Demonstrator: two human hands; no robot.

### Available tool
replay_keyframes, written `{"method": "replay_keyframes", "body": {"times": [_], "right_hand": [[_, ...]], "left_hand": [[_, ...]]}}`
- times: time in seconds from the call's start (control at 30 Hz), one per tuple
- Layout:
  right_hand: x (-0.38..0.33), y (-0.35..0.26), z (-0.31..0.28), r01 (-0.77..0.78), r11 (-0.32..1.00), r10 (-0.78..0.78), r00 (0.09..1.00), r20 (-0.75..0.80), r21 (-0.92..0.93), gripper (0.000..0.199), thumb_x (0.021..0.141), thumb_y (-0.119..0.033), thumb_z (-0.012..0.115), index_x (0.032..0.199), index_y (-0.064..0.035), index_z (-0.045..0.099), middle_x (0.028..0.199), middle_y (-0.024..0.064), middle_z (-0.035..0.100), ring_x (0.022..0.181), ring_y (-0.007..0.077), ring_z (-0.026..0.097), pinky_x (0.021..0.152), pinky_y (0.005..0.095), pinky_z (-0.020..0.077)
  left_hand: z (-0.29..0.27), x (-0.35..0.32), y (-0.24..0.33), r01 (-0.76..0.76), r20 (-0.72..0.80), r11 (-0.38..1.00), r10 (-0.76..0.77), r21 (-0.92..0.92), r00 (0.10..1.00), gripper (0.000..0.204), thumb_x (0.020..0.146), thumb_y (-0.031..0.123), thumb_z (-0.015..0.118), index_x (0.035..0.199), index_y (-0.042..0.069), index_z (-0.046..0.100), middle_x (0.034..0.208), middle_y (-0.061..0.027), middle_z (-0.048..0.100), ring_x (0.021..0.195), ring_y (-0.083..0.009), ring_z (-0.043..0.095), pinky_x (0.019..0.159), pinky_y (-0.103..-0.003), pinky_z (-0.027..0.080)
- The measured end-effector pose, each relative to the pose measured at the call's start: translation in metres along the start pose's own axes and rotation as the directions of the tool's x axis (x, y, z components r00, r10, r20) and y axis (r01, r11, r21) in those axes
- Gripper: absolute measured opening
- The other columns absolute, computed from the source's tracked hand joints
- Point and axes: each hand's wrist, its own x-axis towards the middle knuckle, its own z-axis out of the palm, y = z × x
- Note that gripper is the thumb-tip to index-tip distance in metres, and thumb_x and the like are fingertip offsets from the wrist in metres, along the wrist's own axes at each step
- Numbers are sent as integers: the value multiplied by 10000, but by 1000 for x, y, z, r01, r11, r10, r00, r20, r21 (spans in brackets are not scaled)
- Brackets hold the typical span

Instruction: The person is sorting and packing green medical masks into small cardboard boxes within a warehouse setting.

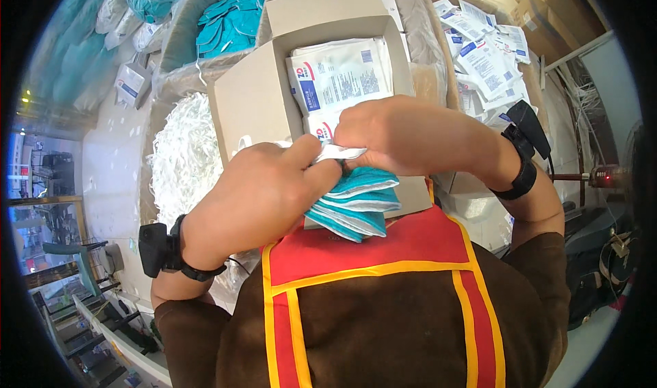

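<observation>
Hands, left and right, both clenched on teal folded cloths at cardboard box edge, bins crowding round.

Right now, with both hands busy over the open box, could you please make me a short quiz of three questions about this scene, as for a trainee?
1. True or false: the open cardboard box holds flat white packets.
2. What colour is the folded cloth stack under the hands?
3. What fills the bin left of the box? A) white shredded strips B) red balls C) glass bottles

Key:
1. True.
2. Teal; the left hand and right hand meet above it, pinching a thin white piece.
3. A, the white shredded strips.
</observation>
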Motion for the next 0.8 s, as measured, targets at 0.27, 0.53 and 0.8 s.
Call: {"method": "replay_keyframes", "body": {"times": [0.27, 0.53, 0.8], "right_hand": [[-11, -4, -11, -57, 993, 61, 997, 40, -108, 138, 912, -171, 554, 890, -38, 583, 794, 151, 633, 780, 356, 633, 676, 388, 502], [-8, -5, -17, -170, 985, 173, 977, 123, -35, 191, 916, -243, 581, 918, -54, 610, 878, 125, 642, 864, 319, 626, 736, 394, 496], [-23, -15, -23, -157, 988, 155, 976, 154, 2, 171, 940, -202, 528, 915, -40, 575, 802, 151, 617, 772, 340, 620, 708, 409, 491]], "left_hand": [[-3, -5, 0, 8, -28, 1000, -9, -26, 1000, 149, 775, 97, 614, 895, 81, 527, 793, -115, 520, 637, -313, 613, 564, -406, 489], [-1, -4, -5, -39, -51, 999, 38, -30, 998, 220, 772, 99, 621, 968, 102, 521, 824, -125, 525, 651, -314, 620, 577, -396, 499], [9, -18, -14, -15, -153, 965, -26, -263, 988, 418, 758, 114, 646, 1141, 95, 480, 905, -143, 557, 766, -360, 637, 641, -414, 515]]}}
